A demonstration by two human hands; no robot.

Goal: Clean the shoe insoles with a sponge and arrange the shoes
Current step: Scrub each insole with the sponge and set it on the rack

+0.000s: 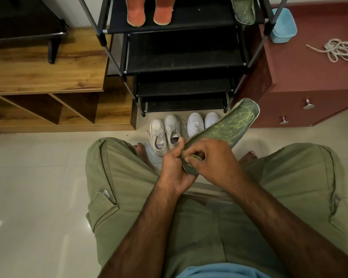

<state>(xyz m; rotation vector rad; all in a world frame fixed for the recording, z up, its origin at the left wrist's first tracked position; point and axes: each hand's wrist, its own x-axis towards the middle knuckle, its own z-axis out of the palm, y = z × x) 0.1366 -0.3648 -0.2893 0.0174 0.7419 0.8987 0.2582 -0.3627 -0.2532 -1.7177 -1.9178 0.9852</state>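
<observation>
Above your lap, your left hand [175,167] and right hand [211,159] both hold one green insole [229,125].
Left hand grips the heel end from beneath, thumb up along its edge. Right hand's fingers curl over the same end and pinch it; cannot tell if a sponge sits under them. Toe end tilts up and away to your right. Four white shoes [159,135] stand in a row on the floor at the foot of the shoe rack [181,61]. Two orange insoles [136,15] lie at the top shelf's front edge. A second green insole [244,11] overhangs its right front corner.
</observation>
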